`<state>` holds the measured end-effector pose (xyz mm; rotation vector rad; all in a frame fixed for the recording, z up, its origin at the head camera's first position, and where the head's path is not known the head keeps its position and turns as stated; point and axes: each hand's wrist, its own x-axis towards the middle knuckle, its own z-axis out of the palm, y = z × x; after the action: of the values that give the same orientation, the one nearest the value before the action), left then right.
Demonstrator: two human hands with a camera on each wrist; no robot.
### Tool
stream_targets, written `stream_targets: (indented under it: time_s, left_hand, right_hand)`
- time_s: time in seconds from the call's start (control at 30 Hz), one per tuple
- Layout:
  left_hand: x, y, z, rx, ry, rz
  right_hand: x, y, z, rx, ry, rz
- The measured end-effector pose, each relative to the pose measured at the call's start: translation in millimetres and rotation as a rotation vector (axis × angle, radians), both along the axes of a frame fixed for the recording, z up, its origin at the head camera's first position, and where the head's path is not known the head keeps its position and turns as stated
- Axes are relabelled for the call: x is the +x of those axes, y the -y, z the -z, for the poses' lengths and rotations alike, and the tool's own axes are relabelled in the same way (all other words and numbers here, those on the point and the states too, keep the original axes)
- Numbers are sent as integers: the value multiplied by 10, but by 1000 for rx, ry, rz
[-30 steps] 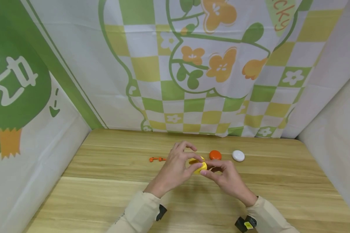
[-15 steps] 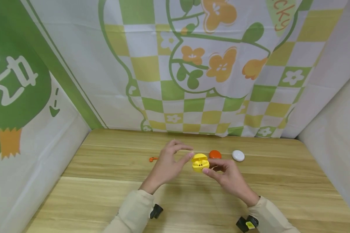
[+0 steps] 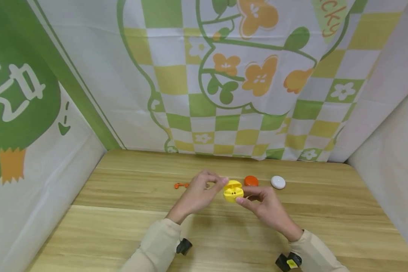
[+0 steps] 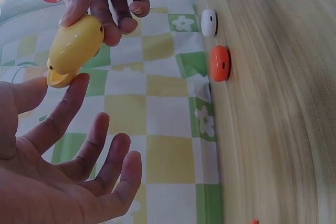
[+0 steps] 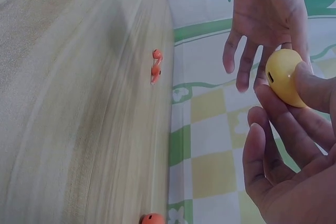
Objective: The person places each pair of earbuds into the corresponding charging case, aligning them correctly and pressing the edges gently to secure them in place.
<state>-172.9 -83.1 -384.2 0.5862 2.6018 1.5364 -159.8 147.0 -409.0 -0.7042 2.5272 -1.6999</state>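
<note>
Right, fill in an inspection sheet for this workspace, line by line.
Surface: table, wood-grained.
Job's things: yellow case, lid open, held above the table; yellow earbuds appear to sit inside.
Clutter: orange case and white case, both closed, side by side; orange earbuds lying left of them.
Hands: right hand grips the yellow case; left hand has thumb and index finger at its lid.
Cables: nothing seen.
Surroundings: checked, flowered cloth behind; pale, printed sheets on both sides.

The left hand (image 3: 198,193) partly hides the orange earbuds (image 3: 181,185) in the head view
</note>
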Motion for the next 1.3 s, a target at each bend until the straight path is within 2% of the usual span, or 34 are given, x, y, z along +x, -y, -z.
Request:
stream_targets:
  time_s: [0.4, 0.57, 0.8, 1.03, 1.17, 1.3]
  left_hand:
    - [5, -17, 10, 24, 14, 33]
    - [17, -37, 10, 39, -6, 38]
    - [54, -65, 13, -10, -71, 14]
    - [68, -63, 30, -26, -50, 19]
    - [73, -64, 40, -27, -51, 25]
    - [78, -66, 51, -31, -48, 18]
  right_hand:
    - [-9, 0, 29, 4, -6, -7]
    - [-17, -3, 23, 11, 2, 3]
    - [-5, -16, 11, 14, 45, 13]
    - [-3, -18, -11, 3, 59, 21]
    - [-9, -23, -4, 5, 16, 9]
    - [-13, -28, 7, 37, -108, 10]
